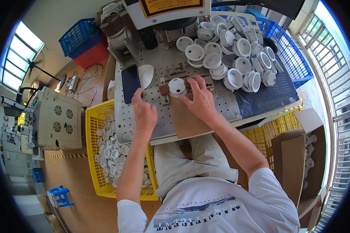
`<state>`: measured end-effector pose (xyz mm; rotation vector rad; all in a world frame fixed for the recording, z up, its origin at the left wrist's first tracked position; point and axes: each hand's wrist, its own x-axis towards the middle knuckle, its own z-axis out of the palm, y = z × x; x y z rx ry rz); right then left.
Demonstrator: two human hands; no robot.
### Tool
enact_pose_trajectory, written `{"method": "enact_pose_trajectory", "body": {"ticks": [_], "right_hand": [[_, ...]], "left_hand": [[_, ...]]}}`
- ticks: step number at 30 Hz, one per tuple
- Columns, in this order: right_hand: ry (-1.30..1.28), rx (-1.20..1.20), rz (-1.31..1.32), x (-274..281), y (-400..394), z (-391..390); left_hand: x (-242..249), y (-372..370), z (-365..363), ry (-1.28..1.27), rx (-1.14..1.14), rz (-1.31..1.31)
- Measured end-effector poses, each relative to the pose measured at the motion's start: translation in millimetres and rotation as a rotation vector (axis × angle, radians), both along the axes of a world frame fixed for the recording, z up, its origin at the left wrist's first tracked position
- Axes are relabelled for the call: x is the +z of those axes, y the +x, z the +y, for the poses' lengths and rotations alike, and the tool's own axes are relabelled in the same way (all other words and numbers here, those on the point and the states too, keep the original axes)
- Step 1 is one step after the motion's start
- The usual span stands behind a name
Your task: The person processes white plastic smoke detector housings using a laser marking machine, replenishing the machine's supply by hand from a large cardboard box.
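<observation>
A round white part (177, 86) sits in a small fixture with a reddish-brown block (164, 90) on the perforated metal plate (155, 120). My right hand (200, 97) is at the right side of this part, thumb and fingers apart and curved, fingertips by the fixture's right block. My left hand (144, 112) is bent near the lower edge of a black phone (131, 83); what its fingers hold, if anything, is hidden. Brown cardboard (186, 116) lies in front of the fixture.
Many white round parts (243, 47) are heaped at the back right, beside a blue basket (291, 52). A yellow basket (90, 143) of white parts stands at the left, a cardboard box (293, 155) at the right. A machine (165, 19) overhangs the plate's back.
</observation>
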<state>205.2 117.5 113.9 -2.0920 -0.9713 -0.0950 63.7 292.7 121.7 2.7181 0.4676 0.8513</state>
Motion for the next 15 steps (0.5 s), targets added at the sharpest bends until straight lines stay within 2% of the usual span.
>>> {"method": "enact_pose_trajectory", "body": {"ticks": [3,4,6,7,9,10,11,15], "right_hand": [[0.043,0.063,0.078,9.9,-12.8,-34.2],[0.029,0.022,0.064,13.4,-12.0,-52.0],[0.164,-0.059,0.116,18.9,-10.2,-80.0],[0.291,-0.179,-0.017,18.0,-0.1,-94.0],[0.312,-0.434,-0.101,25.0,24.1,-126.5],[0.249,-0.536,-0.115,30.2,34.6,-140.1],[0.136,-0.599,-0.155,32.4,44.6,-151.2],[0.035,-0.488,-0.136,6.9,76.0,-172.4]], "left_hand": [[1.7,60.8,-24.5,0.093,-0.125,0.076],[-8.6,75.9,-29.4,0.080,-0.164,0.059],[-27.4,99.2,-32.2,0.122,-0.181,0.171],[-29.4,97.6,-39.8,0.242,-0.181,0.194],[-28.1,89.6,-56.5,0.214,-0.216,0.231],[-27.6,82.4,-62.5,0.190,-0.229,0.277],[-25.3,72.7,-68.6,0.301,-0.291,0.257],[-29.3,34.8,-68.8,0.282,-0.335,0.205]]}}
